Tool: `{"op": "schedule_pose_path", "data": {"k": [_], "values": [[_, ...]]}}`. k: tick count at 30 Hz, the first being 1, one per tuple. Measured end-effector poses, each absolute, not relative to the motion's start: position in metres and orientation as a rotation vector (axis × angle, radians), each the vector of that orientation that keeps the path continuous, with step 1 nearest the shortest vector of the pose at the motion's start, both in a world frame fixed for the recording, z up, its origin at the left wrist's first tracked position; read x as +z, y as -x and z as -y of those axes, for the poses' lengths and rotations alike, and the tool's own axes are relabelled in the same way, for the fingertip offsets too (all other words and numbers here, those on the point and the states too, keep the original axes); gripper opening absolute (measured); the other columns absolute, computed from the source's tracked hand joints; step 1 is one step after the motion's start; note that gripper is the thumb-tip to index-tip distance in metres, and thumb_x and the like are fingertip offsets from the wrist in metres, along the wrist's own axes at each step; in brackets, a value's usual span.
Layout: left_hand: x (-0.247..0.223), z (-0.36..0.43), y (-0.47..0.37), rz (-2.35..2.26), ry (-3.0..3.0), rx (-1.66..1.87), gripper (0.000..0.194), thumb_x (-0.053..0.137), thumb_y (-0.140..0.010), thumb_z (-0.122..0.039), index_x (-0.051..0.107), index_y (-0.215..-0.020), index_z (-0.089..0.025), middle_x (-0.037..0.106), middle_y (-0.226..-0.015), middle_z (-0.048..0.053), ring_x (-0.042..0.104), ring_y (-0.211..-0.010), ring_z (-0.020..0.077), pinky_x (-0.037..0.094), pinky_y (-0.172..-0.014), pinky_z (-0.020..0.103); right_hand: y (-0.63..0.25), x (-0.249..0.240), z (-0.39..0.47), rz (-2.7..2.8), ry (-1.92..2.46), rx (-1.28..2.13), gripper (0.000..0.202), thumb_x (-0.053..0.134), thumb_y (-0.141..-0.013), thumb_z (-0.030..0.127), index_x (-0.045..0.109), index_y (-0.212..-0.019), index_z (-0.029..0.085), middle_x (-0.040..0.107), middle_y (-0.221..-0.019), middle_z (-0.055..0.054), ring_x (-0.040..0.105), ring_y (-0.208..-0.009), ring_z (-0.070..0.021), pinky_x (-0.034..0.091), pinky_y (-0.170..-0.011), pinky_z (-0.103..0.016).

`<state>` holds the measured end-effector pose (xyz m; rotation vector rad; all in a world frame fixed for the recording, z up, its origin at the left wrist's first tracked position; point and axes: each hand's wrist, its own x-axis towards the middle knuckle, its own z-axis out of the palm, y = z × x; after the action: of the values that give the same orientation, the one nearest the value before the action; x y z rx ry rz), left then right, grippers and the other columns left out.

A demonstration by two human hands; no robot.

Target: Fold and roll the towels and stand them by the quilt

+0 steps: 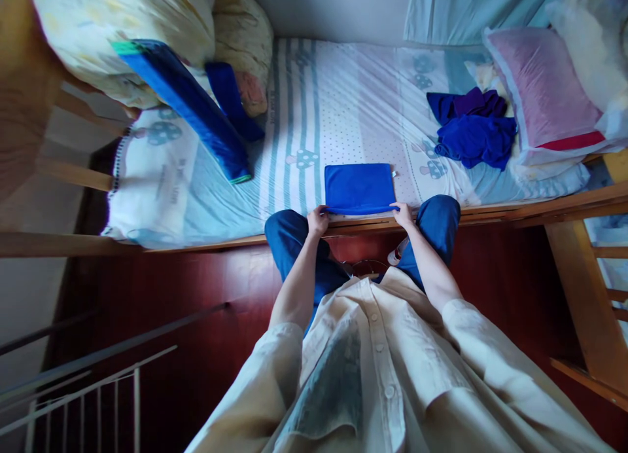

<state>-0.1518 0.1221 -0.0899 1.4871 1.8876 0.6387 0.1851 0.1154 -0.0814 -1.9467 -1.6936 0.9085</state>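
A blue towel (360,186), folded into a flat rectangle, lies on the bed sheet (338,106) at the front edge of the bed. A small white tag sticks out from its right side. At the towel's near left corner, my left hand (318,221) pinches the edge. My right hand (403,215) grips the near right corner in the same way. Between the two hands the near edge is drawn straight and looks slightly rolled or folded. My knees are on either side, below the towel.
Crumpled blue and purple cloths (475,135) lie to the right, beside a pink pillow (554,90). A long blue folded piece with green ends (196,116) and a dark blue strip (234,103) lie left, near bulky pale bedding (132,27). A white metal rack (98,400) stands lower left.
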Motion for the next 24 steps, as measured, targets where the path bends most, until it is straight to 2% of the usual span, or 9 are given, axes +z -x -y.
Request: {"op": "schedule_pose_path", "data": {"k": [5,10,15,21,24], "values": [[-0.091,-0.125,0.153,-1.91,-1.302,0.746,0.025,0.058,-0.082,-0.025,0.07,-0.101,-0.013,0.074,-0.094,0.012,0.071,-0.095,0.0253,0.054,-0.092,0.035,-0.187,-0.088,-0.124,1.459,1.888,0.961,0.032,0.06,-0.086,0.017,0.076,-0.114,0.011,0.078,-0.117,-0.014,0.073,-0.106,-0.0238,0.057,-0.098,-0.037],[-0.097,-0.124,0.153,-1.874,-1.225,0.856,0.024,0.056,-0.086,-0.028,0.066,-0.103,-0.014,0.07,-0.085,0.007,0.069,-0.081,0.0199,0.054,-0.082,0.03,-0.187,-0.094,-0.13,1.336,1.898,0.925,0.032,0.063,-0.088,0.027,0.074,-0.112,0.01,0.078,-0.112,-0.017,0.073,-0.102,-0.0249,0.057,-0.095,-0.037],[-0.096,-0.125,0.155,-1.952,-1.259,0.8,0.017,0.057,-0.087,-0.027,0.065,-0.096,-0.016,0.071,-0.086,0.008,0.068,-0.086,0.0218,0.052,-0.086,0.031,-0.188,-0.097,-0.131,1.336,1.905,0.91,0.031,0.058,-0.093,0.037,0.072,-0.101,0.011,0.078,-0.103,-0.015,0.071,-0.093,-0.0239,0.056,-0.089,-0.034],[-0.099,-0.123,0.153,-2.019,-1.222,0.744,0.013,0.056,-0.087,-0.028,0.064,-0.09,-0.018,0.069,-0.079,0.007,0.068,-0.088,0.0252,0.052,-0.087,0.035,-0.186,-0.099,-0.129,1.397,2.046,0.858,0.025,0.056,-0.092,0.037,0.066,-0.08,0.017,0.074,-0.082,-0.008,0.063,-0.079,-0.0221,0.053,-0.083,-0.032],[-0.106,-0.123,0.152,-2.021,-1.214,0.732,0.011,0.056,-0.087,-0.028,0.063,-0.087,-0.019,0.068,-0.076,0.007,0.069,-0.091,0.0269,0.052,-0.09,0.037,-0.183,-0.101,-0.128,1.401,2.107,0.842,0.022,0.056,-0.091,0.033,0.065,-0.078,0.018,0.073,-0.082,-0.008,0.062,-0.078,-0.0218,0.052,-0.083,-0.032]]}}
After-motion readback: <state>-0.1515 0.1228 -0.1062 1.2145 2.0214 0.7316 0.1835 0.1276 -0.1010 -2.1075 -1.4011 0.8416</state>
